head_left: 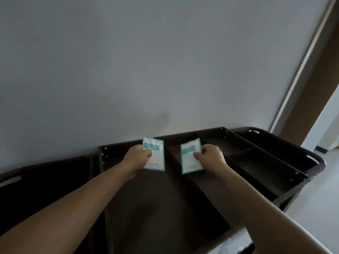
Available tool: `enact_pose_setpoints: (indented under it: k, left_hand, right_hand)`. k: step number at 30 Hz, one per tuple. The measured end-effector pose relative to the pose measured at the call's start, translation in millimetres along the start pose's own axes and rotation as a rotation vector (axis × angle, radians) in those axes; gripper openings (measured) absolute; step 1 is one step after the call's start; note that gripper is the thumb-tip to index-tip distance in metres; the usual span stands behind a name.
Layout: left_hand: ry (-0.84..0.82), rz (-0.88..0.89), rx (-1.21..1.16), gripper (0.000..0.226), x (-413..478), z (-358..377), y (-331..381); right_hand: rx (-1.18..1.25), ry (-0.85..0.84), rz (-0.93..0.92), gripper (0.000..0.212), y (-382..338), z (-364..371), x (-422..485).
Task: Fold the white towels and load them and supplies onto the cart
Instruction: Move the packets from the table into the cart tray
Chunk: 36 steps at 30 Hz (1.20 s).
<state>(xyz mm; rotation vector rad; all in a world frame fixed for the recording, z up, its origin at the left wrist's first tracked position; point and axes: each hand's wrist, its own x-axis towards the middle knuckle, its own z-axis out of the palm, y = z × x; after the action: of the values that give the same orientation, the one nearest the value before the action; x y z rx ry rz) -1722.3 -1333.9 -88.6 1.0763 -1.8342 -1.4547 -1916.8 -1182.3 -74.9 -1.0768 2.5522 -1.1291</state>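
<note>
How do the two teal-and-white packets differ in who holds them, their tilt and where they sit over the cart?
The left packet is pinched by the left hand; the right packet by the right hand. The left packet's top leans left, the right packet's top leans right. The left packet hangs over the cart's large compartment, the right packet over the divider beside it. Both are flat white packets with teal borders and a teal band.

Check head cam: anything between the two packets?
Only the cart's dark divider wall, seen in the head view. The left packet and right packet stay apart, with no other supplies between them.
</note>
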Motion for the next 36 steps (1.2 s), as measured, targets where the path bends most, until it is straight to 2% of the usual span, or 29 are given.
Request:
enact_pose_setpoints:
  k: [5, 7, 10, 13, 18, 23, 26, 29, 31, 33, 36]
  left_hand:
    - [0.043, -0.085, -0.022, 0.018, 34, 21, -12]
    - [0.105, -0.106, -0.023, 0.015, 45, 31, -14]
    - [0.231, -0.168, -0.037, 0.022, 58, 43, -14]
    - [0.319, -0.242, -0.020, 0.014, 67, 60, -18]
    - [0.455, -0.303, 0.025, 0.009, 80, 81, -22]
    - [0.532, -0.319, 0.074, 0.006, 87, 89, -19]
    - [0.575, -0.294, 0.059, 0.006, 92, 91, -13]
    - [0.594, -0.271, 0.052, 0.007, 96, 91, -4]
    - [0.592, -0.250, 0.046, 0.007, 98, 91, 0]
    - [0.578, -0.230, 0.024, 0.006, 100, 92, 5]
    - [0.539, -0.195, -0.070, 0.007, 107, 98, 15]
  right_hand:
    - [0.005, -0.136, 0.015, 0.010, 25, 24, 86]
    - [-0.030, -0.231, -0.002, 0.017, 33, 41, 118]
    - [0.001, -0.324, -0.011, 0.019, 40, 66, 163]
    - [0.032, -0.402, 0.008, 0.022, 47, 85, 199]
    - [-0.037, -0.546, -0.027, 0.030, 51, 119, 216]
    - [-0.097, -0.586, -0.076, 0.026, 53, 131, 219]
    - [-0.277, -0.552, -0.144, 0.038, 51, 127, 216]
    - [-0.357, -0.556, -0.158, 0.058, 50, 120, 214]
    - [-0.307, -0.515, -0.190, 0.063, 45, 111, 215]
    - [-0.115, -0.485, -0.254, 0.049, 30, 98, 214]
    - [0.310, -0.680, -0.138, 0.049, 6, 78, 205]
